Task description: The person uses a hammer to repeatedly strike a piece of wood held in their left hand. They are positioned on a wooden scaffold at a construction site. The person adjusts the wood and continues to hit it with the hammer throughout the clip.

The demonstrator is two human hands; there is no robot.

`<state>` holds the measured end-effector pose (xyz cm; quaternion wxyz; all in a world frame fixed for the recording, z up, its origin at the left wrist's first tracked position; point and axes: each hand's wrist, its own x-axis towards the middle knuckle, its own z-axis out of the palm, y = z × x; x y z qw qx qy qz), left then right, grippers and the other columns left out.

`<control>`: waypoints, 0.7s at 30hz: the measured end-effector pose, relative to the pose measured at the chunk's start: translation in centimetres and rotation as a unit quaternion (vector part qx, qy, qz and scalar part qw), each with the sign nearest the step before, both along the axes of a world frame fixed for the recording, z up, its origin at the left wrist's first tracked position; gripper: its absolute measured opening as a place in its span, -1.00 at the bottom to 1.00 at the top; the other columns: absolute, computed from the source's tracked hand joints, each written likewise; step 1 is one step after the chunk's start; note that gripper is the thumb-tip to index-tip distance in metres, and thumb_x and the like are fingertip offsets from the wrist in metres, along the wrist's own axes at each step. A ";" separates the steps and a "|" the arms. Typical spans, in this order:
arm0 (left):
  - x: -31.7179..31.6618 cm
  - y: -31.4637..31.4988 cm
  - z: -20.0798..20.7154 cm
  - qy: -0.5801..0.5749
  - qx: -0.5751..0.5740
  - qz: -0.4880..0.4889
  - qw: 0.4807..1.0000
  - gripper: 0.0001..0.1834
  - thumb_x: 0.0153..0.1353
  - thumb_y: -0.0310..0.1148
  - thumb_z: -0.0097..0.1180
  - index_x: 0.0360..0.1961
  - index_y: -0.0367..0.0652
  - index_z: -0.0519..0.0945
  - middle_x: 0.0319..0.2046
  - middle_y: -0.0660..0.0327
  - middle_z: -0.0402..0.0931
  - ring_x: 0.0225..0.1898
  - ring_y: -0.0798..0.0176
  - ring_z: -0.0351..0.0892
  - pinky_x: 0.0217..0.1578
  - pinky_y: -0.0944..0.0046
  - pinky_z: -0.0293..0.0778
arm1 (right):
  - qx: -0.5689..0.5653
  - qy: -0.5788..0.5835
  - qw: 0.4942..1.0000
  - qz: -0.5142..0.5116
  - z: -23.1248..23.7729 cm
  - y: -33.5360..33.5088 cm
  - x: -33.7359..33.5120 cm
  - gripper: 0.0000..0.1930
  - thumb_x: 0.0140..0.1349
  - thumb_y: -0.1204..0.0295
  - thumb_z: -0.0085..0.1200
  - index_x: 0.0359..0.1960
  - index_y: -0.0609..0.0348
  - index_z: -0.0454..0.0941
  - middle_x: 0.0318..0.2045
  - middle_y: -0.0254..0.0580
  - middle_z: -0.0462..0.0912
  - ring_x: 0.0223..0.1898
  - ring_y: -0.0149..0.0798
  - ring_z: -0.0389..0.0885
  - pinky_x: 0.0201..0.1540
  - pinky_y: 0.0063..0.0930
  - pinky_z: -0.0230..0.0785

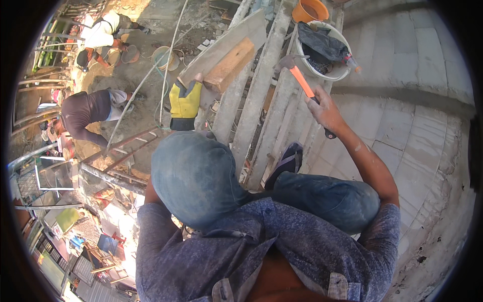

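Note:
My right hand is closed round the black grip of a claw hammer, raised to the right. Its shaft is orange and its metal head points away from me. On my left hand is a yellow and black work glove, with one bare fingertip showing. Its fingers close on the near end of a grey board that slants away to the right. A thick wooden block lies along that board, just right of the glove. The underside of my left grip is hidden.
Concrete beams with gaps between them run beneath my sandalled foot. A white bucket holding a black bag and a bottle stands near the hammer, with an orange bucket behind. Two people bend over on the lower ground at left.

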<state>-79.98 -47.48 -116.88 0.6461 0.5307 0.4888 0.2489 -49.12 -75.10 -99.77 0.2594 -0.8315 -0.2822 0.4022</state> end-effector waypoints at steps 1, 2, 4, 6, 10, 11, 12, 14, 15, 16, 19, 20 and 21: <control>0.4 0.3 -0.2 -0.001 0.000 -0.001 1.000 -0.58 0.27 -0.40 0.33 0.14 -0.27 0.59 -0.10 0.19 0.70 -0.13 0.37 0.61 -0.06 0.30 0.50 | 0.030 -0.004 1.000 -0.001 0.0 -0.1 -0.1 -0.65 0.41 0.29 0.04 0.12 0.23 0.43 -0.32 -0.09 0.62 -0.28 -0.28 0.59 -0.13 -0.32 0.43; 0.8 0.4 -0.5 -0.002 -0.001 -0.003 1.000 -0.57 0.27 -0.40 0.33 0.14 -0.27 0.59 -0.10 0.19 0.70 -0.13 0.37 0.61 -0.06 0.30 0.50 | 0.060 -0.007 0.998 -0.002 0.2 -0.1 -0.2 -0.64 0.42 0.28 0.03 0.12 0.22 0.43 -0.31 -0.09 0.62 -0.26 -0.28 0.60 -0.11 -0.33 0.43; 1.0 0.0 -1.3 0.002 -0.004 -0.009 1.000 -0.57 0.27 -0.40 0.34 0.14 -0.27 0.60 -0.10 0.19 0.70 -0.13 0.38 0.61 -0.06 0.30 0.50 | 0.099 -0.042 0.994 0.036 1.0 0.2 -0.4 -0.68 0.44 0.27 0.03 0.10 0.17 0.42 -0.44 -0.20 0.53 -0.41 -0.33 0.54 -0.30 -0.34 0.38; 0.5 0.4 -2.4 0.011 0.004 -0.027 1.000 -0.57 0.27 -0.40 0.34 0.14 -0.26 0.60 -0.10 0.19 0.70 -0.13 0.38 0.61 -0.06 0.30 0.50 | 0.084 -0.089 0.989 0.085 2.2 1.1 -0.6 -0.67 0.45 0.25 0.02 0.10 0.18 0.41 -0.42 -0.13 0.55 -0.38 -0.21 0.57 -0.28 -0.27 0.39; -0.9 0.4 -1.9 0.014 0.063 -0.106 0.992 -0.55 0.24 -0.35 0.39 0.13 -0.23 0.62 -0.09 0.22 0.71 -0.12 0.37 0.61 -0.04 0.29 0.51 | -0.027 -0.150 0.974 0.166 3.1 3.1 -1.1 -0.64 0.44 0.24 -0.02 0.11 0.24 0.43 -0.26 0.22 0.67 -0.18 0.21 0.68 -0.10 -0.03 0.46; -0.7 0.5 -0.2 0.002 0.066 -0.118 0.991 -0.55 0.24 -0.35 0.39 0.13 -0.23 0.62 -0.09 0.22 0.71 -0.12 0.37 0.61 -0.04 0.29 0.51 | -0.050 -0.154 0.970 0.180 3.2 3.4 -1.1 -0.65 0.44 0.25 -0.03 0.10 0.23 0.43 -0.27 0.25 0.67 -0.18 0.27 0.67 -0.11 0.01 0.46; 0.2 0.8 1.4 -0.022 0.157 -0.134 0.978 -0.52 0.22 -0.32 0.40 0.14 -0.21 0.61 -0.08 0.20 0.71 -0.12 0.35 0.63 -0.05 0.28 0.53 | -0.029 -0.159 0.970 0.183 2.3 3.6 -1.2 -0.67 0.44 0.26 -0.03 0.09 0.22 0.43 -0.29 0.25 0.66 -0.20 0.28 0.67 -0.13 0.03 0.45; 1.0 2.1 1.3 0.052 0.160 -0.199 0.966 -0.47 0.18 -0.31 0.42 0.17 -0.20 0.59 -0.09 0.15 0.72 -0.13 0.32 0.65 -0.07 0.27 0.54 | 0.015 -0.166 0.967 0.195 0.4 4.2 -1.9 -0.70 0.44 0.28 -0.03 0.07 0.19 0.43 -0.33 0.24 0.65 -0.23 0.31 0.66 -0.17 0.06 0.43; 1.4 2.7 1.0 0.089 0.160 -0.230 0.956 -0.45 0.16 -0.31 0.43 0.18 -0.20 0.59 -0.10 0.12 0.72 -0.13 0.30 0.65 -0.07 0.26 0.54 | 0.043 -0.167 0.969 0.179 0.3 4.9 -2.4 -0.70 0.44 0.29 -0.02 0.07 0.19 0.43 -0.33 0.24 0.65 -0.23 0.30 0.66 -0.17 0.05 0.43; 1.4 3.0 0.8 0.143 0.257 -0.236 0.926 -0.43 0.16 -0.25 0.40 0.20 -0.16 0.57 -0.13 -0.05 0.72 -0.14 0.10 0.71 -0.10 0.16 0.56 | 0.074 -0.166 0.968 0.172 1.4 6.7 -3.4 -0.71 0.43 0.30 -0.01 0.08 0.19 0.43 -0.33 0.24 0.65 -0.23 0.30 0.66 -0.18 0.05 0.43; 1.1 1.3 3.2 0.248 0.290 -0.228 0.896 -0.44 0.19 -0.18 0.34 0.20 -0.13 0.57 -0.17 -0.16 0.68 -0.14 -0.15 0.70 -0.12 0.01 0.55 | 0.263 -0.210 0.932 0.134 11.1 13.5 -6.7 -0.67 0.48 0.28 0.00 0.17 0.15 0.38 -0.43 0.00 0.59 -0.36 -0.06 0.61 -0.28 -0.19 0.44; 1.2 1.0 2.1 0.214 0.310 -0.214 0.901 -0.46 0.23 -0.14 0.28 0.21 -0.08 0.57 -0.24 -0.20 0.66 -0.17 -0.27 0.65 -0.17 -0.09 0.53 | 0.413 -0.139 0.895 0.096 14.5 13.4 -6.1 -0.65 0.51 0.20 -0.04 0.17 0.12 0.39 -0.38 -0.15 0.57 -0.36 -0.17 0.57 -0.28 -0.28 0.46; 2.6 0.5 1.9 0.192 0.320 -0.223 0.901 -0.45 0.23 -0.13 0.28 0.22 -0.08 0.56 -0.26 -0.19 0.66 -0.19 -0.27 0.65 -0.18 -0.09 0.53 | 0.540 -0.093 0.833 0.073 18.6 12.8 -5.5 -0.63 0.55 0.12 -0.07 0.17 0.09 0.39 -0.34 -0.29 0.55 -0.36 -0.27 0.53 -0.27 -0.38 0.48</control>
